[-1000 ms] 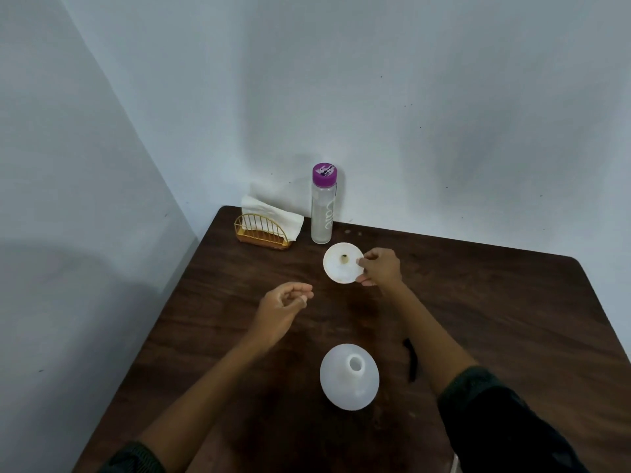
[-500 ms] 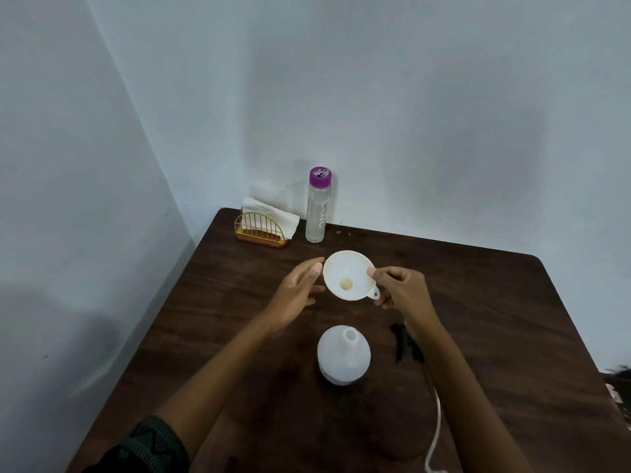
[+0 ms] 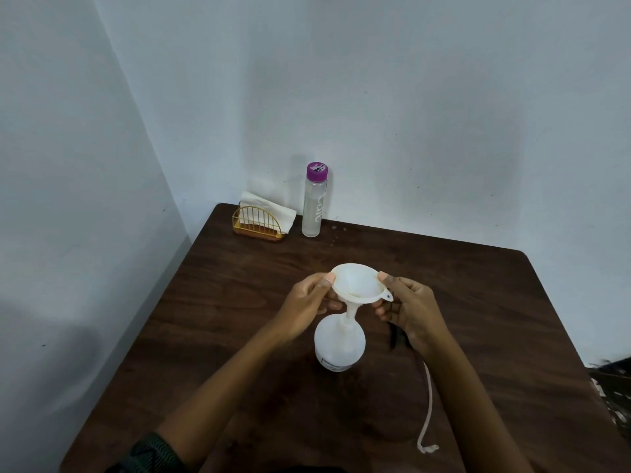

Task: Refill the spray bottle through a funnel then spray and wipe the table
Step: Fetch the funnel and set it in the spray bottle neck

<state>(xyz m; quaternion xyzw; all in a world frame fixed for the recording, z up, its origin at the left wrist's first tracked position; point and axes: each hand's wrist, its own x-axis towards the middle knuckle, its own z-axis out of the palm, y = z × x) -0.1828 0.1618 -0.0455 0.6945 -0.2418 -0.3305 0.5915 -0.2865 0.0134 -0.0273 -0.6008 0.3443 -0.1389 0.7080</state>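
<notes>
Head view, looking down on a dark wooden table [image 3: 495,319] set in a corner of pale walls. Near the table's centre stands a round white spray bottle [image 3: 339,348] with its top off. A white funnel [image 3: 356,285] sits upright above it, its stem meeting the bottle's neck. The left hand [image 3: 305,307] pinches the funnel's rim at 9 o'clock, thumb on top and fingers curled beneath. The right hand [image 3: 411,310] pinches the rim at 3 o'clock the same way.

At 12 o'clock, against the wall, stands a clear water bottle [image 3: 314,208] with a purple cap. Just beside it at 11 o'clock, a gold wire holder [image 3: 257,227] holds white napkins [image 3: 273,209]. At 4 o'clock from the spray bottle lies a thin white tube [image 3: 428,404].
</notes>
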